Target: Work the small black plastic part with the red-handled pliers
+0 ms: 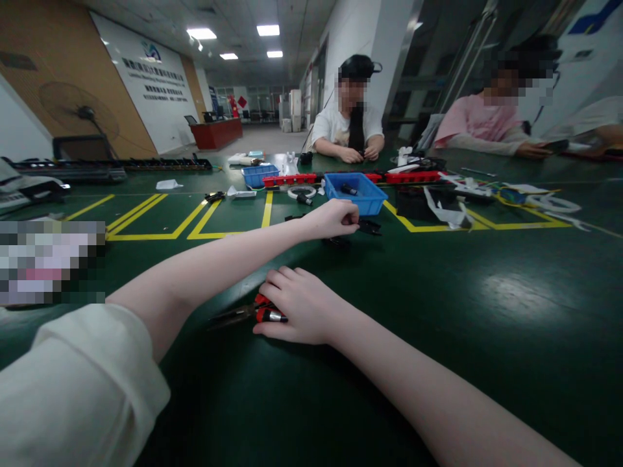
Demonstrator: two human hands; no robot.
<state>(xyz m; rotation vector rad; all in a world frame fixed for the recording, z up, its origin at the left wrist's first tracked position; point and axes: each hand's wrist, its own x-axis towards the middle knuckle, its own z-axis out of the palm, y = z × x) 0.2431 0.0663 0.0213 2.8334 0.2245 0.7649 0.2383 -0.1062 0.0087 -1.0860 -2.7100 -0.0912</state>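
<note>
My right hand [304, 308] is wrapped round the red-handled pliers [233, 316], whose long narrow jaws point left, low over the green table. Beside its thumb, a small part with a black and silver band [275, 316] shows against the red handle. Farther out, my left hand [333, 219] reaches across to the right with its fingers curled in. Whatever it may hold is hidden by the fingers. Black pieces [370, 227] lie right by its fingertips, and more are partly covered beneath the hand. Just behind it stands a blue bin [367, 201] with a dark part inside.
A second blue bin [260, 175] and a red strip [292, 180] lie farther back. White tape roll [302, 192], cables [516, 194] and scraps are spread around. Two people [348, 123] sit across the table. A pixelated object [48, 263] is at left.
</note>
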